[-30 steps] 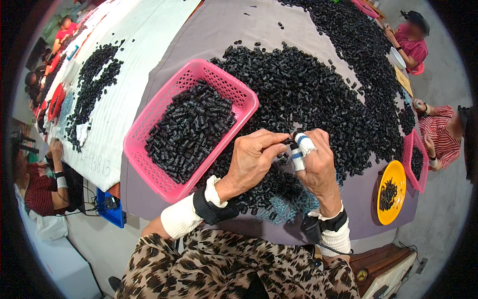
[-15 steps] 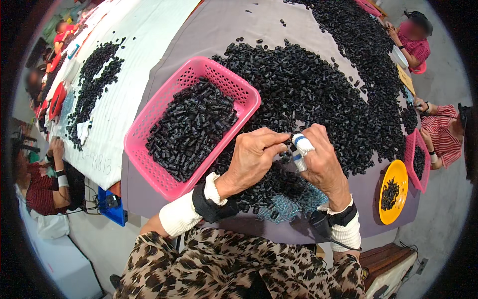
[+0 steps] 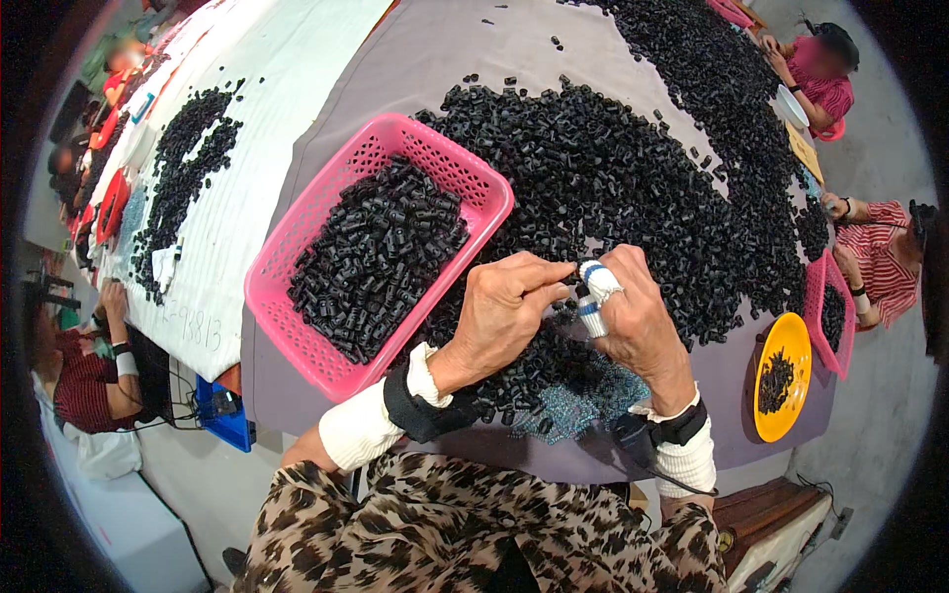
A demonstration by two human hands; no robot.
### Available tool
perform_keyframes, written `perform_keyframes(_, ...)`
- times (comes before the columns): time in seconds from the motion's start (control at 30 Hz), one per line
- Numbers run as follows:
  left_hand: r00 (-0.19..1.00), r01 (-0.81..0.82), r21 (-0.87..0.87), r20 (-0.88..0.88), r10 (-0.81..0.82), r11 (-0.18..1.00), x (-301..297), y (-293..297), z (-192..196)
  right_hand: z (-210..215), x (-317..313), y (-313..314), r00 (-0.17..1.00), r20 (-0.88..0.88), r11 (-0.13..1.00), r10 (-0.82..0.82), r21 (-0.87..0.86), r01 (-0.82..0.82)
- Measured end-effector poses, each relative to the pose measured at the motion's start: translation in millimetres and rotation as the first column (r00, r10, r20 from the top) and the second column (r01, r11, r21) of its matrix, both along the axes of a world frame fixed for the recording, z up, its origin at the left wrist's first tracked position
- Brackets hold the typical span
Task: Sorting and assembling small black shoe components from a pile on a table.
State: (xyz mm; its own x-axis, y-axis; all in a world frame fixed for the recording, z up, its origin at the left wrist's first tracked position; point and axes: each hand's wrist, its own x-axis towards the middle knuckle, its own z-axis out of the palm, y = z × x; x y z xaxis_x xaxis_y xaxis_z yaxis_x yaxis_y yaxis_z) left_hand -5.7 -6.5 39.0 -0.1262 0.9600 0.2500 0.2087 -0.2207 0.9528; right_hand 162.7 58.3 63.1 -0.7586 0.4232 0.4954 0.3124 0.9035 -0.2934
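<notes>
My left hand (image 3: pixel 501 308) pinches a small black plastic part (image 3: pixel 573 277) between thumb and forefinger. Close against it, my right hand (image 3: pixel 633 306) is closed on the same spot, two of its fingers wrapped in white and blue-striped coverings. The part is mostly hidden by the fingertips. Beneath both hands spreads a wide heap of small black plastic pieces (image 3: pixel 593 178). A pink basket (image 3: pixel 280 262) stands left of my hands, holding many black cylindrical parts (image 3: pixel 381 252). Near my wrists lies a small pile of clear bluish bits (image 3: pixel 563 410).
A yellow plate (image 3: pixel 797 346) with small black bits lies at the right edge, beside another pink basket (image 3: pixel 832 341). Co-workers sit along both sides. On the left, a white-covered table (image 3: pixel 257 128) bears more black pieces. A blue bin (image 3: pixel 222 410) stands below it.
My hands keep almost the same place, still fingertip to fingertip; the right fingers have shifted slightly. The whole view has moved a little. The basket and heap look unchanged.
</notes>
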Motion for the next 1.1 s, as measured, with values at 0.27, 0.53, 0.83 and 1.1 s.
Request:
perform_keyframes(0.27, 0.997, -0.061, 0.038, -0.037, 0.062, 0.997, 0, -1, -8, -4, -6, 0, 0.998, 0.062, 1.0, -0.004, -0.013, 0.004)
perform_keyframes(0.53, 0.966, 0.045, -0.263, 0.258, 0.025, 0.964, -2, 4, -12, 6, -13, -2, 0.988, 0.146, 0.999, -0.054, 0.005, 0.054)
perform_keyframes(0.83, 0.818, 0.153, -0.445, 0.558, 0.139, 0.882, 6, 8, -4, -17, -17, 3, 0.98, 0.034, 0.973, -0.195, 0.13, 0.189)
perform_keyframes(1.1, 0.536, 0.487, -0.355, 0.843, 0.048, 0.798, -3, 8, -6, -16, -13, 3, 0.987, -0.103, 0.987, -0.12, -0.116, 0.108)
